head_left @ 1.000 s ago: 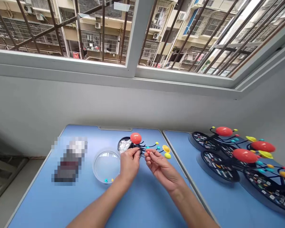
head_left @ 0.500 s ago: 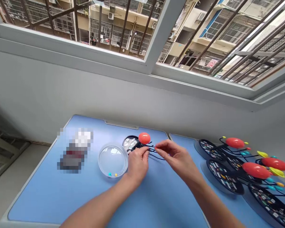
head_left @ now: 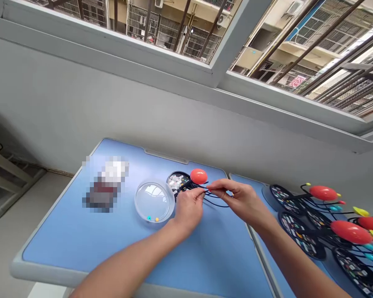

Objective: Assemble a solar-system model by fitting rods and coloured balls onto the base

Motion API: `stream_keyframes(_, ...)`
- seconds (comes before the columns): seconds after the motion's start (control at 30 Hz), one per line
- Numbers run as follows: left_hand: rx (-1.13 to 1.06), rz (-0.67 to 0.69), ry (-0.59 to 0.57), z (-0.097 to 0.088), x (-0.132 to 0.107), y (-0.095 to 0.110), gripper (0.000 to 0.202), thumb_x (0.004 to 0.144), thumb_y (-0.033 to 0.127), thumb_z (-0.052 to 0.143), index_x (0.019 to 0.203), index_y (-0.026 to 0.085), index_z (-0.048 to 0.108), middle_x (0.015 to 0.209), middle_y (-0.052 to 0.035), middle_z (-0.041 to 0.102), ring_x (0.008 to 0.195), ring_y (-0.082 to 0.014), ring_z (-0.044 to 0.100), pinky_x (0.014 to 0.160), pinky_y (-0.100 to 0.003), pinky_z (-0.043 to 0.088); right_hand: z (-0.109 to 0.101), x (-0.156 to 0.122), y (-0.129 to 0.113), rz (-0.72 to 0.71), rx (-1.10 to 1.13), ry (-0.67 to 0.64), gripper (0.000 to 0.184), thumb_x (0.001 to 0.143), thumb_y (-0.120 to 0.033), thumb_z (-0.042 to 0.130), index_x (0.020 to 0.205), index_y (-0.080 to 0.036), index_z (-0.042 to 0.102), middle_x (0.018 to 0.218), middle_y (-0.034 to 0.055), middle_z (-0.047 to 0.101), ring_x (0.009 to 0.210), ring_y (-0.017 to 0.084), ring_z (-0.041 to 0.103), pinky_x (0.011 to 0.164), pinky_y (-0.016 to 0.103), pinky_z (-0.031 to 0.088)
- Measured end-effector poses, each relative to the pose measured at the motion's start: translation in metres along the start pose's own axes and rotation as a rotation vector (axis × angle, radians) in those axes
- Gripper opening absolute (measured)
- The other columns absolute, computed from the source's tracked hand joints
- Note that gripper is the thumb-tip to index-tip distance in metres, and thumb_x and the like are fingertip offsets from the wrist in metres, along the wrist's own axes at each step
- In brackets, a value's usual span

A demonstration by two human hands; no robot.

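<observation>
A small model with a large red ball [head_left: 199,176] stands on a round black patterned base [head_left: 175,179], with several thin black rods [head_left: 219,204] reaching to the right. My left hand [head_left: 189,209] is closed in a pinch on one of these rods, just below the red ball. Facing it, my right hand [head_left: 240,200] pinches a small red bead [head_left: 209,190] at the rod's end; the fingertips hide most of it. Left of my left hand lies a clear round dish [head_left: 153,200] with a teal bead [head_left: 148,217] and a yellow bead [head_left: 157,219] inside.
Several similar models with red balls [head_left: 349,231] and black bases [head_left: 301,234] crowd the adjoining table at right. A blurred-out item [head_left: 107,184] lies on the blue table [head_left: 71,231] at left. Behind are a grey wall [head_left: 112,99] and a barred window.
The view has shifted, so the table sits a little further right and higher. Both hands keep their pinch at the rods, the fingertips slightly closer together.
</observation>
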State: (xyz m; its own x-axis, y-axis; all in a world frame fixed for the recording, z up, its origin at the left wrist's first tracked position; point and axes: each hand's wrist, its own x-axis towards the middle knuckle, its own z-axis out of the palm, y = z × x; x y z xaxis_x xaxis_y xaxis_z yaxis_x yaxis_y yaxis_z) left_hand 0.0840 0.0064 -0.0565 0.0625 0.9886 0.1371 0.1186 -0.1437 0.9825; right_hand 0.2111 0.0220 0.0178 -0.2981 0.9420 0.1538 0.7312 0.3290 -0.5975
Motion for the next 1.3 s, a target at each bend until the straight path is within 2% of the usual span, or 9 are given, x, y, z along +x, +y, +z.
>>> stream_keyframes(0.37,-0.030,-0.028,-0.015,0.000,0.000,0.001,0.027,0.082,0.022,0.041,0.075,0.019,0.068,0.058,0.0001,0.059,0.047,-0.0085,0.047,0.048,-0.017,0.036,0.000,0.005,0.002,0.132,0.075,-0.084,0.033,0.071,-0.050,0.059,0.079,-0.019,0.068,0.074,0.0057,0.068,0.071,0.021,0.062,0.063,0.031,0.047)
stream_keyframes(0.47,-0.038,-0.050,-0.026,0.001,0.001,0.000,0.026,0.081,0.021,0.042,0.080,0.020,0.068,0.059,-0.0002,0.060,0.048,-0.0090,0.048,0.047,-0.017,0.036,0.000,0.004,0.002,0.075,-0.013,-0.061,0.030,0.073,-0.049,0.057,0.076,-0.020,0.066,0.073,0.0051,0.068,0.070,0.020,0.062,0.062,0.029,0.046)
stream_keyframes(0.57,-0.065,-0.068,-0.033,0.002,0.003,-0.001,0.026,0.080,0.019,0.043,0.084,0.021,0.069,0.058,-0.0002,0.059,0.049,-0.0097,0.050,0.048,-0.017,0.038,0.000,0.002,0.001,-0.058,-0.150,-0.004,0.024,0.078,-0.043,0.053,0.075,-0.022,0.064,0.071,0.0030,0.067,0.065,0.017,0.060,0.059,0.027,0.045)
stream_keyframes(0.73,-0.140,-0.094,-0.022,0.006,0.004,-0.001,0.026,0.078,0.016,0.044,0.078,0.019,0.070,0.052,0.0015,0.053,0.047,-0.0088,0.047,0.047,-0.018,0.038,0.001,0.004,-0.004,-0.295,-0.353,-0.005,0.024,0.085,-0.031,0.042,0.068,-0.022,0.058,0.067,0.0031,0.061,0.059,0.014,0.054,0.053,0.024,0.040)
stream_keyframes(0.83,-0.169,-0.122,-0.016,0.007,0.005,-0.001,0.026,0.077,0.016,0.045,0.076,0.018,0.070,0.050,0.0023,0.049,0.047,-0.0083,0.045,0.046,-0.017,0.037,0.002,0.005,-0.008,-0.377,-0.418,-0.017,0.028,0.087,-0.027,0.038,0.065,-0.022,0.053,0.063,0.0027,0.057,0.058,0.014,0.051,0.051,0.024,0.037)
stream_keyframes(1.1,-0.290,-0.100,0.018,0.011,0.004,-0.008,0.025,0.077,0.018,0.045,0.071,0.017,0.069,0.049,0.0038,0.041,0.044,-0.0062,0.040,0.044,-0.017,0.035,0.008,0.005,-0.011,-0.410,-0.434,-0.026,0.031,0.088,-0.025,0.035,0.061,-0.022,0.049,0.061,0.0022,0.054,0.054,0.013,0.047,0.050,0.023,0.037)
stream_keyframes(1.3,-0.293,-0.174,0.022,0.010,0.004,-0.003,0.027,0.078,0.021,0.043,0.076,0.017,0.069,0.051,0.0024,0.048,0.045,-0.0077,0.045,0.047,-0.018,0.038,0.010,0.006,-0.012,-0.395,-0.384,0.002,0.031,0.087,-0.026,0.037,0.061,-0.022,0.053,0.063,0.0027,0.058,0.055,0.013,0.050,0.050,0.024,0.038)
